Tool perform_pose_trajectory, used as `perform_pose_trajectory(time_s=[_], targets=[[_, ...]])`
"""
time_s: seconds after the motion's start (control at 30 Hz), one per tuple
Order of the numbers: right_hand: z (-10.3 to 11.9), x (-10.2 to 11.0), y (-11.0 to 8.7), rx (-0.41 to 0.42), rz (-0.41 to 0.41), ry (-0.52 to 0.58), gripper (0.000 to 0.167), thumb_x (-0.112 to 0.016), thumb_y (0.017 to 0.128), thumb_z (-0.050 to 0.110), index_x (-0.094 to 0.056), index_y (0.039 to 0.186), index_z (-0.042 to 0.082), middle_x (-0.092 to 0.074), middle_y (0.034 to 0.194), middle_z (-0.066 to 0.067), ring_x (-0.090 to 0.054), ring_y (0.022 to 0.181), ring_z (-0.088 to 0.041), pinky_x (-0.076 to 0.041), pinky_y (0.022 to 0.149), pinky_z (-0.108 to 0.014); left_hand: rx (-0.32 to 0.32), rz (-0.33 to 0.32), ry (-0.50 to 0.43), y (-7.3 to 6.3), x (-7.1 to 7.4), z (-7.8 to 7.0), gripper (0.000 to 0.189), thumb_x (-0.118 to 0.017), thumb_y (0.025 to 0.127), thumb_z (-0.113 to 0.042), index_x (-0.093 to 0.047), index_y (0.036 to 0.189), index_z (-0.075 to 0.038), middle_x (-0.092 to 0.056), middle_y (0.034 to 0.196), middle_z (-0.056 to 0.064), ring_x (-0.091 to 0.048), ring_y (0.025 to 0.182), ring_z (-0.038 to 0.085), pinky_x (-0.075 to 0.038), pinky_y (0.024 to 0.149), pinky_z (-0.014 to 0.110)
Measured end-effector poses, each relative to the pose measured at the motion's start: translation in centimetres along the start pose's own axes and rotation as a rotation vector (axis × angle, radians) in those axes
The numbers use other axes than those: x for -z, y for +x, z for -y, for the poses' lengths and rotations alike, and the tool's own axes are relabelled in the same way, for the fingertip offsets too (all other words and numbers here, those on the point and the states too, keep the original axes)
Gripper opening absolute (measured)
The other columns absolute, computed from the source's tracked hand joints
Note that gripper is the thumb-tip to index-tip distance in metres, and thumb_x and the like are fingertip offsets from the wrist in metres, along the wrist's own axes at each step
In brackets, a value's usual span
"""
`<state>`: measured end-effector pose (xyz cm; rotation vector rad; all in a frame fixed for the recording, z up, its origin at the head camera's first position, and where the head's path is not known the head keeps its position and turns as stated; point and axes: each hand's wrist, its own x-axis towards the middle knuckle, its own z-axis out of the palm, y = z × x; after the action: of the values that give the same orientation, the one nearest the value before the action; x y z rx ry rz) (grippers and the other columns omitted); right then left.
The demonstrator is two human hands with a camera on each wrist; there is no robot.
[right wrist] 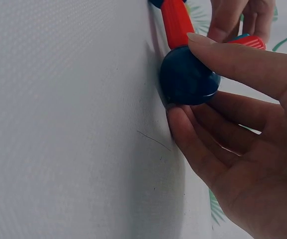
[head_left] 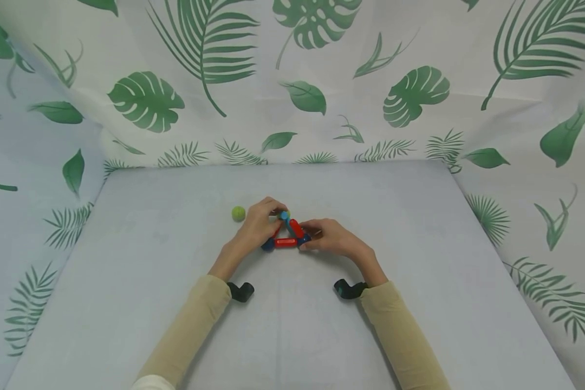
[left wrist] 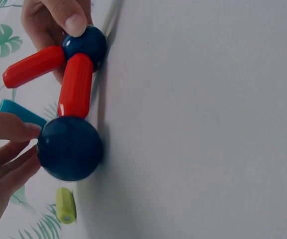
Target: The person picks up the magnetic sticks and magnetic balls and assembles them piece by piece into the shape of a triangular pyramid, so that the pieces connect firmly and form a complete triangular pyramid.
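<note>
A small frame of magnetic rods and balls sits mid-table. A red rod [head_left: 286, 242] joins a left dark blue ball [left wrist: 70, 148] to a right dark blue ball [right wrist: 189, 75]. Another red rod [head_left: 296, 228] slants up from the right ball. My right hand [head_left: 333, 236] pinches that right ball between thumb and fingers. At the top of the frame, my left hand [head_left: 259, 223] holds a light blue rod [head_left: 284, 215] between thumb and forefinger; its far end is hidden. A further red rod beside the left ball is mostly covered by the left hand.
A yellow-green piece [head_left: 239, 213] lies on the table just left of my left hand. The pale table [head_left: 292, 336] meets leaf-printed cloth at the back and both sides. A black wrist mount [head_left: 242, 292] sticks out at the left wrist, and another black mount [head_left: 349, 289] at the right.
</note>
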<state>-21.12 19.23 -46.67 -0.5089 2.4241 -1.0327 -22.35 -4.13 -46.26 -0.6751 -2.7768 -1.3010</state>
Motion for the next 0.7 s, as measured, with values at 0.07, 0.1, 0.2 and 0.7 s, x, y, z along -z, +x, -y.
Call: perform_pose_trajectory(time_s=[0.07, 0.1, 0.2, 0.7], targets=[[0.0, 0.0, 0.0, -0.005, 0.000, -0.005, 0.062, -0.079, 0.091, 0.025, -0.057, 0.145, 0.003, -0.068, 0.132, -0.013, -0.064, 0.118, -0.027, -0.054, 0.103, -0.046, 0.026, 0.007, 0.024, -0.1, 0.2, 0.1, 0.031, -0.069, 0.090, 0.007, -0.070, 0.120, -0.002, -0.066, 0.117, 0.013, -0.068, 0.112, 0.030, -0.057, 0.101, 0.039], [0.0, 0.0, 0.0, -0.007, 0.000, -0.009, 0.062, -0.079, 0.091, 0.025, -0.057, 0.144, 0.003, -0.068, 0.132, -0.013, -0.064, 0.118, -0.027, -0.054, 0.103, -0.046, 0.037, 0.006, 0.035, -0.1, 0.3, 0.2, 0.034, -0.068, 0.089, 0.008, -0.070, 0.122, -0.001, -0.066, 0.119, 0.014, -0.067, 0.113, 0.030, -0.057, 0.101, 0.040], [0.1, -0.1, -0.1, -0.010, 0.002, -0.019, 0.061, -0.079, 0.091, 0.025, -0.057, 0.145, 0.004, -0.068, 0.131, -0.013, -0.064, 0.117, -0.026, -0.055, 0.102, -0.045, 0.055, -0.016, 0.066, 0.0, 0.6, 0.5, 0.038, -0.064, 0.088, 0.011, -0.068, 0.125, 0.000, -0.065, 0.121, 0.016, -0.065, 0.114, 0.032, -0.056, 0.101, 0.042], [-0.2, -0.1, 0.0, -0.019, 0.000, -0.017, 0.062, -0.079, 0.091, 0.025, -0.057, 0.145, 0.004, -0.068, 0.131, -0.012, -0.063, 0.118, -0.026, -0.054, 0.103, -0.044, 0.110, -0.003, 0.415, 1.8, 0.3, 2.2, 0.037, -0.062, 0.092, 0.008, -0.062, 0.129, 0.010, -0.064, 0.119, 0.026, -0.061, 0.112, 0.039, -0.055, 0.098, 0.043]])
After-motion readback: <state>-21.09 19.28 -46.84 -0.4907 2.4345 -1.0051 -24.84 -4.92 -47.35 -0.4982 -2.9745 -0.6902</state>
